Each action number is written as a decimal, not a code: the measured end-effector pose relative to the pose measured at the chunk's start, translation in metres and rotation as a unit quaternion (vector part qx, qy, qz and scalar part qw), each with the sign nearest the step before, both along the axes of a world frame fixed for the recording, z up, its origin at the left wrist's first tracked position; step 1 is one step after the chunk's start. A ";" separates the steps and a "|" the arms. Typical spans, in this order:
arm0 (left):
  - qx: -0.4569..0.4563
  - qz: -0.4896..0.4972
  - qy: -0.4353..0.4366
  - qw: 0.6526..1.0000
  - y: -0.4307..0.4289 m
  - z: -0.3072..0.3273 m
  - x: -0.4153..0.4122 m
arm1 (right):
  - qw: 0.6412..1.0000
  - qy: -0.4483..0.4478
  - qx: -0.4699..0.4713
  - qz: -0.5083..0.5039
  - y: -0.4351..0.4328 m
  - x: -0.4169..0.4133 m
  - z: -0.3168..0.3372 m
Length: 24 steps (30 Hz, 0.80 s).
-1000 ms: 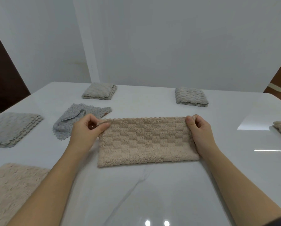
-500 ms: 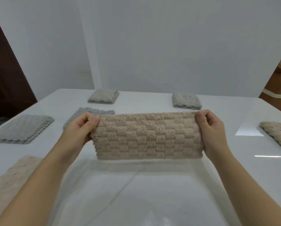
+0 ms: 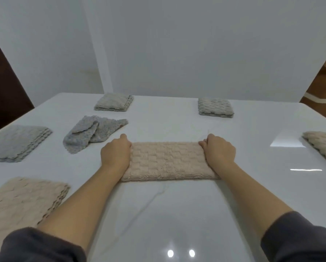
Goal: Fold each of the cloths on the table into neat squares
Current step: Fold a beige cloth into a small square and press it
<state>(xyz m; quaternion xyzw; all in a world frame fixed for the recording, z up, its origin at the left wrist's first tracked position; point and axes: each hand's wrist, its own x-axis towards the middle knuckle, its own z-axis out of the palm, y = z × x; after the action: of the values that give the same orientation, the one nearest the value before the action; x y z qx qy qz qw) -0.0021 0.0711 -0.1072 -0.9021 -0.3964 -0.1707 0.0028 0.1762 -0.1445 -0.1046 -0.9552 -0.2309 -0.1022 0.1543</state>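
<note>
The beige cloth [image 3: 167, 161] lies flat as a long band in the middle of the desk [image 3: 177, 214], square to the person, likely so one short end can swing over the other for the final square. Left hand [image 3: 115, 155] and right hand [image 3: 219, 152] sit knuckles-up on the two short ends, forearms stretched straight out, each grip curled closed on its end of the cloth.
</note>
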 end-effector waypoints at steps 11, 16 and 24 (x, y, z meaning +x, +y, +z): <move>-0.071 -0.235 0.007 0.969 -0.074 0.032 0.039 | 0.998 -0.049 0.016 0.029 0.003 0.011 -0.018; -0.130 -0.247 0.096 0.955 -0.090 -0.003 0.048 | 0.999 -0.028 -0.002 0.022 -0.001 0.012 -0.016; -0.135 -0.153 0.101 0.974 -0.026 -0.013 -0.010 | 1.000 -0.002 -0.001 0.016 -0.002 0.010 -0.013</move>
<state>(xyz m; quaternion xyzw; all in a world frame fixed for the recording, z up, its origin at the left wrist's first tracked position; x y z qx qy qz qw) -0.0122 0.0456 -0.1202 -0.9566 -0.2705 -0.0221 -0.1057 0.1861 -0.1465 -0.1174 -0.9514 -0.2461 -0.1012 0.1549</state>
